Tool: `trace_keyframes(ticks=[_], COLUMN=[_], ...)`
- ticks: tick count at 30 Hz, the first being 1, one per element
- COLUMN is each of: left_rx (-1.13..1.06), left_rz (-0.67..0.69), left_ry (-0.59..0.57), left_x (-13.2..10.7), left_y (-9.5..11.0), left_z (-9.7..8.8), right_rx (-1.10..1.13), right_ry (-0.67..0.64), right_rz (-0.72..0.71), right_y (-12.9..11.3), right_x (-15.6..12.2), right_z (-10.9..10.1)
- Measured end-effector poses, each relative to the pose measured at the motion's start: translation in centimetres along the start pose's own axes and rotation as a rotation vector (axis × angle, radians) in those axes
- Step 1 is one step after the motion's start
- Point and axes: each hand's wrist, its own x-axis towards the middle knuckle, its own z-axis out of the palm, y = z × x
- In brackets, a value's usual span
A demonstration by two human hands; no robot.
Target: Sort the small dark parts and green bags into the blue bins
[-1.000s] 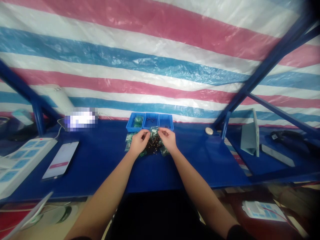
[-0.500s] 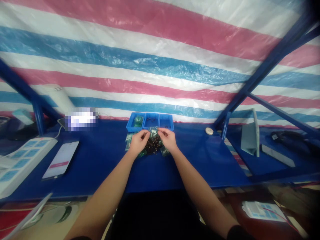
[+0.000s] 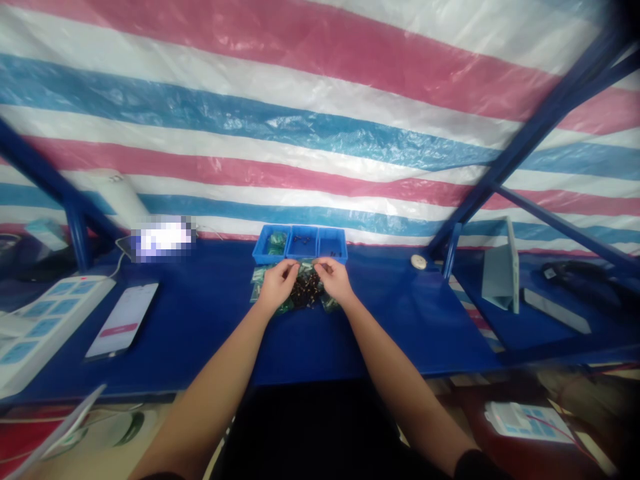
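My left hand (image 3: pixel 276 285) and my right hand (image 3: pixel 337 279) are both closed in a pinch. Between their fingertips they hold a small clear plastic bag (image 3: pixel 307 265) with a greenish tint, one side each. Under and between the hands lies a heap of small black parts (image 3: pixel 305 293) with brass-coloured bits, too small to name. More small greenish bags (image 3: pixel 257 281) lie by my left hand, and others peek out below the right. Just beyond the fingers stand blue bins in a row: the left bin (image 3: pixel 257 256) holds greenish bags, the middle bin (image 3: pixel 303 249) and right bin (image 3: pixel 333 241) hold a few small dark parts.
On the blue table (image 3: pixel 200 333), a phone (image 3: pixel 123 320) and a white power strip (image 3: pixel 55 320) lie at the left. A round pale object (image 3: pixel 419 262) sits at the right, near the blue frame post (image 3: pixel 451 250). Farther right stands a tablet-like panel (image 3: pixel 500 267).
Both hands stay nearly in place. The small bag between the fingertips has dropped slightly and tilted flatter, with the right fingers shifting a little downward.
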Motion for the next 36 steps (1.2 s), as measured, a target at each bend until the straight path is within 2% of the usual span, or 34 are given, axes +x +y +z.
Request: trace_keyframes(ticks=[5, 12, 18, 26, 31, 36], left_rx=[0.013, -0.096, -0.125, -0.044, -0.123, -0.146], left_rz=[0.018, -0.021, 0.076, 0.074, -0.002, -0.014], left_ry=[0.002, 0.008, 0.068, 0.177, 0.138, 0.12], left_x=[0.0, -0.1, -0.1, 0.1, 0.1, 0.1], left_y=[0.0, -0.2, 0.1, 0.1, 0.2, 0.4], left_z=[0.1, 0.3, 0.2, 0.4, 0.4, 0.2], right_rx=[-0.059, 0.202, 0.232, 0.204, 0.216, 0.196], right_ry=[0.107, 0.049, 0.117, 0.114, 0.113, 0.104], right_rz=[-0.06, 0.106, 0.091, 0.043, 0.076, 0.078], right_y=[-0.5, -1.4, -1.7, -1.4, -1.6, -1.5], right_x=[-0.2, -0.4, -0.3, -0.4, -0.4, -0.4], right_z=[-0.1, 0.3, 0.1, 0.5, 0.4, 0.4])
